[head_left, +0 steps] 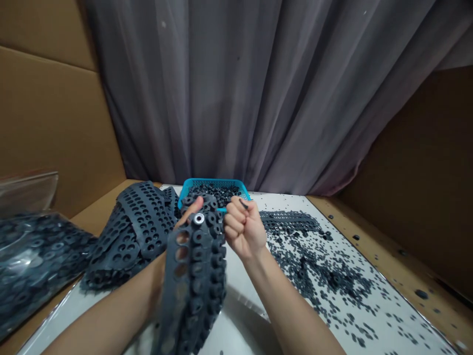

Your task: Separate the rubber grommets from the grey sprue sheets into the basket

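Note:
My left hand [190,214] is closed on a black rubber sheet [175,296] of moulded ring-shaped parts, its thumb pressed on the top end. The sheet hangs down toward me, with raised rings in rows and a strip of open round holes along its left side. One ring near the top shows a shiny metal centre [198,219]. Close to the sheet's right side, my right hand [244,227] makes a fist. A small black rubber piece [244,203] pokes out between its thumb and forefinger; the rest is hidden inside the fingers.
Behind my hands stands a blue basket [242,185] of black rubber rings. Punched rubber sheets [136,222] are piled at left, beside a clear bag [37,261] of rings. Perforated strips [291,219] and scattered black bits [332,276] lie on the white table at right. Cardboard walls flank it.

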Demonstrator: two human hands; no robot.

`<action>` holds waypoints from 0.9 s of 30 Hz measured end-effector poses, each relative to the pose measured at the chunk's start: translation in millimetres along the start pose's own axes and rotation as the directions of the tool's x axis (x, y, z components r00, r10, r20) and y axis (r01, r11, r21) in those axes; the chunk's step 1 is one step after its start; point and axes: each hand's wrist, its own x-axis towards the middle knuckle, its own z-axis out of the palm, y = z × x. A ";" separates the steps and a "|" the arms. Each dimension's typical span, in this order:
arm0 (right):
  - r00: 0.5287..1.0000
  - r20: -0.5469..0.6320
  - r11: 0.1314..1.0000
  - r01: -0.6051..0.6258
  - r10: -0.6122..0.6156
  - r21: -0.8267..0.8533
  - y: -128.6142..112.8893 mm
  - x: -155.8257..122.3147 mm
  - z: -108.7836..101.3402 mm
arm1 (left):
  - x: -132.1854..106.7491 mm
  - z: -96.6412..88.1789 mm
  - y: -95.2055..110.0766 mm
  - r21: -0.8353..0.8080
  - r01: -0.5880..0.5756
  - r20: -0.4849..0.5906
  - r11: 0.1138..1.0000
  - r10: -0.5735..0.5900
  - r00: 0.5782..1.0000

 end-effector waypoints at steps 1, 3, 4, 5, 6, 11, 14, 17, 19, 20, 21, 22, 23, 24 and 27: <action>1.000 0.029 0.999 0.005 -0.006 0.037 -2.1 0.1 0.0 | 0.6 -1.7 0.9 -0.008 0.007 -0.020 1.000 -0.007 1.000; 0.994 0.105 1.000 0.008 -0.009 0.013 -8.8 -0.8 0.3 | 2.2 -3.1 1.7 -0.060 0.021 -0.043 0.998 -0.024 0.999; 0.990 0.138 0.999 0.017 -0.010 -0.052 -12.8 -1.8 0.6 | 3.1 -2.6 1.6 -0.092 0.007 -0.057 0.996 -0.012 0.998; 0.988 0.155 0.988 0.041 -0.019 -0.146 -16.9 -3.3 1.1 | 3.8 -1.5 1.6 -0.122 -0.012 -0.064 0.992 0.005 0.998; 0.987 0.153 0.961 0.078 -0.038 -0.264 -21.1 -5.1 1.8 | 4.4 0.0 1.8 -0.146 -0.035 -0.064 0.989 0.026 0.998; 0.989 0.098 0.698 0.148 -0.111 -0.701 -33.2 -13.3 4.7 | 3.3 7.2 9.9 -0.107 -0.128 -0.119 0.986 0.115 0.986; 0.994 0.105 0.784 0.066 -0.001 -0.618 -29.1 -11.4 3.1 | 1.1 9.8 16.0 -0.018 -0.247 -0.204 0.969 0.239 0.949; 0.993 0.089 0.847 -0.013 0.071 -0.532 -22.2 -6.2 -0.9 | -1.7 11.4 17.9 0.063 -0.334 -0.227 0.940 0.339 0.913; 0.993 0.082 0.861 -0.035 0.089 -0.507 -20.0 -3.8 -3.7 | -3.8 11.7 16.7 0.106 -0.364 -0.219 0.925 0.379 0.899; 0.992 0.083 0.865 -0.038 0.092 -0.501 -20.0 -3.3 -4.9 | -4.8 11.5 15.7 0.120 -0.371 -0.209 0.921 0.389 0.897; 0.992 0.083 0.864 -0.039 0.092 -0.502 -20.7 -3.3 -5.8 | -5.6 11.0 14.5 0.130 -0.378 -0.204 0.917 0.398 0.895; 0.993 0.078 0.857 -0.032 0.084 -0.515 -21.8 -3.7 -6.2 | -6.3 10.3 13.4 0.136 -0.385 -0.203 0.913 0.406 0.891; 0.996 0.065 0.838 -0.020 0.067 -0.546 -23.3 -4.5 -6.1 | -6.9 9.5 12.4 0.147 -0.394 -0.204 0.908 0.417 0.886; 0.998 0.047 0.802 -0.005 0.042 -0.597 -24.7 -5.7 -5.1 | -7.3 8.6 11.7 0.166 -0.401 -0.203 0.901 0.430 0.880; 0.999 0.025 0.595 0.039 -0.032 -0.802 -26.9 -10.3 2.1 | -9.2 6.9 11.5 0.288 -0.405 -0.140 0.868 0.456 0.879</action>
